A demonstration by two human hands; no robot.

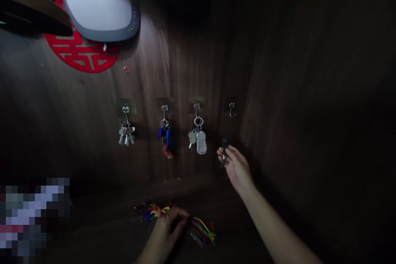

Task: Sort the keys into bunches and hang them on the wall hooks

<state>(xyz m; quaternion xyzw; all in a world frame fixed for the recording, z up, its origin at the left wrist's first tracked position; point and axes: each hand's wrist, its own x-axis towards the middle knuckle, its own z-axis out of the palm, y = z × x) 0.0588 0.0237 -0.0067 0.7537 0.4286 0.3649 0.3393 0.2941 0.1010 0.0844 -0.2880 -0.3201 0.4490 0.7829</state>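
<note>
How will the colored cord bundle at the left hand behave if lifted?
The cord bundle looks floppy: its thin strands curve, so loose ends would probably droop. It may tangle or splay, since strands spread out on both sides of the left hand. Likely light, given those slim strands.

Cap [97,4]: top cut off by upper edge; brim lettering illegible.
Red ornament [89,64], beneath cap: upper part hidden.
Cord bundle [202,229], well below cap: middle covered by left hand [170,227].
Dark item [225,145], below right of cap: partly covered by right hand [237,166]; kind unclear.
</note>
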